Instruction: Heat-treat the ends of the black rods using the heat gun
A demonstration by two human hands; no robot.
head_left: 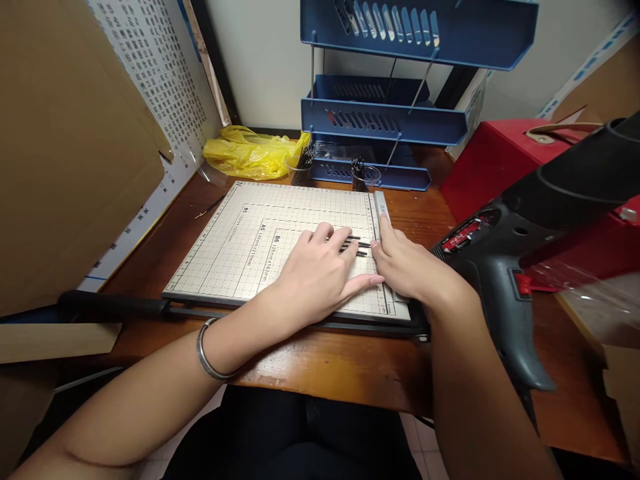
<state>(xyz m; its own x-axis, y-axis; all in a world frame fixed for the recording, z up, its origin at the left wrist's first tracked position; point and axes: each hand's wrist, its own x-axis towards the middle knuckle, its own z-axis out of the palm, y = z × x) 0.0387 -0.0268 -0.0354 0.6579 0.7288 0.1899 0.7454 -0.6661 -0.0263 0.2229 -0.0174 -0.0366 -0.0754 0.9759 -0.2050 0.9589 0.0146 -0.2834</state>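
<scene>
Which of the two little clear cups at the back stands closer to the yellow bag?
The left cup, right beside the yellow bag; the other cup stands farther right.

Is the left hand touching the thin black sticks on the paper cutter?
Touching. The head view shows the left hand flat on the paper cutter, its fingers lying across the thin black sticks, with no gap visible.
</scene>
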